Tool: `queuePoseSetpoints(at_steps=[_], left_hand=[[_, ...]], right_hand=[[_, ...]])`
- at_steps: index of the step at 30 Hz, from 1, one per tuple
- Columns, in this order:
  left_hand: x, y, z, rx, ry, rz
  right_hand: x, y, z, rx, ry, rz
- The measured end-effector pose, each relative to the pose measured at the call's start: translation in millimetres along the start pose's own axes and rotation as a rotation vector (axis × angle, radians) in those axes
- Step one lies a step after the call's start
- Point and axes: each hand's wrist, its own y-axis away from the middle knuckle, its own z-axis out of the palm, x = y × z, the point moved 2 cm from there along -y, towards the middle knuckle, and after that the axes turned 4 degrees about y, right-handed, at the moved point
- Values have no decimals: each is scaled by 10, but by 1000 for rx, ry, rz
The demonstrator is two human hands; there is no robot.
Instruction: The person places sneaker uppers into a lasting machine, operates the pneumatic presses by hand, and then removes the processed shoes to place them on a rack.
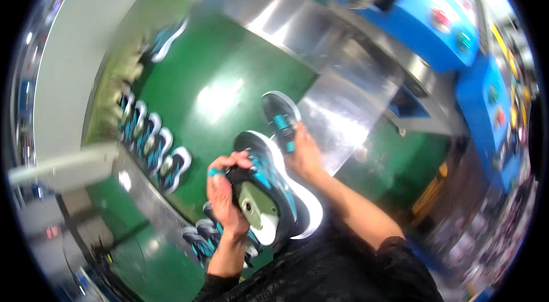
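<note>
In the lower middle, my left hand (226,196) is closed round the collar of a black and teal sneaker (262,150) with a thick white sole. A pale green shoe last (251,205) fills this sneaker's opening. A band of teal wraps one of my left fingers. My right hand (305,156) grips a second dark sneaker (280,109) with teal parts, just beyond and to the right of the first. Its toe points away from me, and its heel end is hidden behind my hand and the first sneaker.
Several similar sneakers (174,169) stand in a row at left, with more (198,240) beside my left forearm. A green surface (240,68) lies ahead, edged by shiny metal plates (337,113). Blue machines (426,19) with red and green buttons stand at right.
</note>
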Motion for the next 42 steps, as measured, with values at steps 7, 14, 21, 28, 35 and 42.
queuePoseSetpoints(at_steps=[7,14,21,28,35,42], left_hand=[[-486,304,885,-259,47,48],[-1094,2339,2925,-1212,356,-511],[-842,6092,3882,-1659,725,-1356],[-779,8447,3744,-2699,186,-923],[-551,8400,3707,-2618,144,-232],[-260,5236,2989,-2154,110,-347]], right_hand=[[1338,992,-1137,-112,-1089,267],[2223,5289,-2595,810,-1093,322],[1379,8942,-1966,1447,-963,820],[1225,9802,-605,2127,-364,1928],[1462,9853,-1168,2260,462,1575],[1032,6633,-2271,1766,-87,9]])
